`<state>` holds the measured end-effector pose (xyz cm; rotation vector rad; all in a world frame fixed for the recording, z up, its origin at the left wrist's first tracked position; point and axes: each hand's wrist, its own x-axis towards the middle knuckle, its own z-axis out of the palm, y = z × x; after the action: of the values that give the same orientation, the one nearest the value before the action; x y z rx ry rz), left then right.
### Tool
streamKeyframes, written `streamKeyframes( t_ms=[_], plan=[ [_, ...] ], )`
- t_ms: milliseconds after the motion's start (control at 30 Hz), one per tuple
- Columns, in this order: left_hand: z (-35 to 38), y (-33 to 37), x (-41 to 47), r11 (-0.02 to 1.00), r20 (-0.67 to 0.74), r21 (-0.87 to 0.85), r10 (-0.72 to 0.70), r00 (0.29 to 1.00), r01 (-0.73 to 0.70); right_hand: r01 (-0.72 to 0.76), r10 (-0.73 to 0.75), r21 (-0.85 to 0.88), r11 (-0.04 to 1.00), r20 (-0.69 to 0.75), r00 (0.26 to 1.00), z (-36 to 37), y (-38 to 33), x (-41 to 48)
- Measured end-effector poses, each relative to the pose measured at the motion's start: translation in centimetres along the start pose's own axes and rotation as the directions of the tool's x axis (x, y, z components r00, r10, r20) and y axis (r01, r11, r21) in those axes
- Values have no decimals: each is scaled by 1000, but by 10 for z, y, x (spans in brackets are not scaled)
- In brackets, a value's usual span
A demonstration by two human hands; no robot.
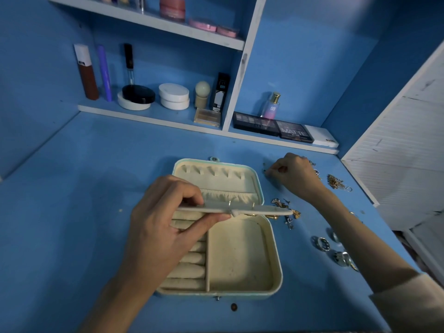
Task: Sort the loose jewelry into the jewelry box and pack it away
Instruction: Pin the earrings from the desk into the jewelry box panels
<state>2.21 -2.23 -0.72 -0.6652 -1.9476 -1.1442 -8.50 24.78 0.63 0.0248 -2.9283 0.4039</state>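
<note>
A cream jewelry box (pixel 276 265) lies open on the blue desk, its lid flat behind it with hooks and an elastic pocket. My left hand (pixel 165 227) pinches the box's thin earring panel (pixel 264 210) and holds it level above the ring rolls. My right hand (pixel 294 175) is to the right of the lid, fingers curled and pinching something small on the desk; I cannot make out the piece. Loose gold pieces (pixel 284 206), silver rings (pixel 322 243) and a gold chain (pixel 336 182) lie scattered right of the box.
A low shelf behind the desk carries cosmetics: round jars (pixel 174 96), eyeshadow palettes (pixel 274 127) and a perfume bottle (pixel 271 106). A white slatted panel (pixel 403 152) stands at the right edge. A small dark round thing (pixel 233 307) lies in front of the box.
</note>
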Motion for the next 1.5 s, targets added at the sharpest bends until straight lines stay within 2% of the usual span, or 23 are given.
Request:
streamKeyframes(
  t_ms=[133, 333, 467, 800, 1000, 1233, 1500],
  plan=[
    [0, 0, 0, 1000, 1, -1, -9, 1000, 9, -43, 45, 74, 996, -33, 998, -12, 16, 3],
    [0, 1, 0, 1000, 4, 6, -17, 1000, 17, -112, 107, 126, 986, 50, 993, -13, 35, 8],
    [0, 1, 0, 999, -2, 19, -32, 1000, 32, -88, 79, 154, 984, 60, 995, -10, 30, 10],
    [0, 0, -1, 1000, 0, 4, -13, 1000, 13, -51, 48, 75, 996, 48, 998, -4, 26, 16],
    [0, -1, 0, 1000, 1, 5, -12, 1000, 12, -23, 21, 185, 982, 17, 1000, -12, 26, -3],
    [1, -1, -1, 1000, -4, -2, -21, 1000, 21, 69, -74, 120, 990, 36, 997, -9, 30, -18],
    [1, 0, -1, 999, -10, 17, -36, 999, 36, 58, -61, 204, 977, 9, 998, -7, 31, -18]
  ],
)
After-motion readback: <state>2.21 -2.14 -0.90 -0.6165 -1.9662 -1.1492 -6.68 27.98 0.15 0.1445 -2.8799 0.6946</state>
